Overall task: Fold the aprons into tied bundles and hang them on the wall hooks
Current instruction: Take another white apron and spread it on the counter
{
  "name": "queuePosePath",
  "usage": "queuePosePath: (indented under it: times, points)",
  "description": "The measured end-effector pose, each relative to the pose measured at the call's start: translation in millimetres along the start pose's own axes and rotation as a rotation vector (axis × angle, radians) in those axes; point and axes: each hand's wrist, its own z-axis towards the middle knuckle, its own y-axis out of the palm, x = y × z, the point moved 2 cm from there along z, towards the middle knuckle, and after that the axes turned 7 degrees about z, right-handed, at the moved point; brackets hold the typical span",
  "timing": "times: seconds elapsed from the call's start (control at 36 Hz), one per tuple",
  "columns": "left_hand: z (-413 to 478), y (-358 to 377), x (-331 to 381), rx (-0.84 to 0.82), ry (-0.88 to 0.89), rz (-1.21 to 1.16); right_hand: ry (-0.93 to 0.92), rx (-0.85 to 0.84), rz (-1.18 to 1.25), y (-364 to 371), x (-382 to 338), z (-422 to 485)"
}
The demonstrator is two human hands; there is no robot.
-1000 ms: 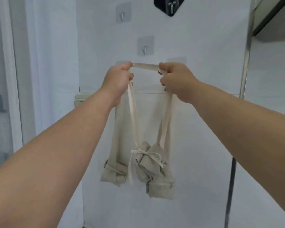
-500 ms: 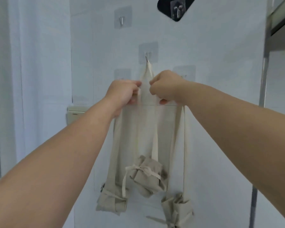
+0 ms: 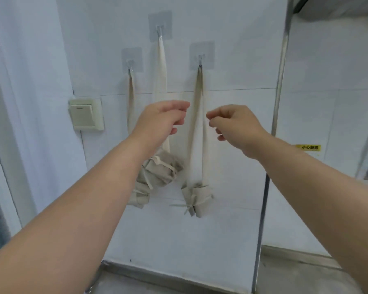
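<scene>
With three bundles [image 3: 197, 198] on the hooks [image 3: 200, 60], left hand [image 3: 162, 117] and right hand [image 3: 234, 126] hold nothing, fingers loosely curled: hanging looks done, so next draw them clear.

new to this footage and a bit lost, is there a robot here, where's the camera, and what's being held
There is no robot: these are a person's two bare arms, seen from a wide-angle camera worn on their head, looking forward and down. The left hand and right hand are raised in front of a white wall, fingers loosely curled, and appear to hold nothing. Three beige aprons, each folded and tied, hang by their straps from stick-on hooks: the left bundle, the middle bundle from the highest hook, and the right bundle. A light switch sits on the wall to the left.
</scene>
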Motion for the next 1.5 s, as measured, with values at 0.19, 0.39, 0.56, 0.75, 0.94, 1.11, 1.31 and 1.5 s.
queuePosePath:
  times: [0.19,0.39,0.56,0.75,0.94,1.11,1.31,1.5]
  points:
    - [-42.0,76.5,-0.2,-0.088,-0.088,-0.048,0.122,0.028,0.058,-56.3,40.2,-56.4]
    - [-105.4,203.1,34.9,-0.262,-0.102,-0.130,0.274,0.133,0.001,-173.8,82.3,-149.4]
    - [-182.9,347.3,68.4,-0.473,-0.163,-0.204,0.443,0.325,-0.104,-313.2,114.7,-252.4]
    - [-286.0,499.4,85.9,-0.785,-0.215,-0.249,0.648,0.480,-0.354,-459.7,153.2,-373.9]
    - [-320.4,581.3,96.1,-0.915,-0.183,-0.152,0.835,0.521,-0.408,-536.0,192.9,-429.1]
    - [-297.5,641.1,87.5,-0.931,-0.138,-0.074,0.884,0.499,-0.442,-571.1,224.5,-422.1]
    - [-234.3,741.8,91.0,-0.956,0.032,0.017,0.886,0.552,-0.515,-633.4,252.9,-375.6]
    - [-188.8,855.7,92.0,-1.005,0.265,0.219,0.888,0.577,-0.573,-687.7,302.4,-336.5]
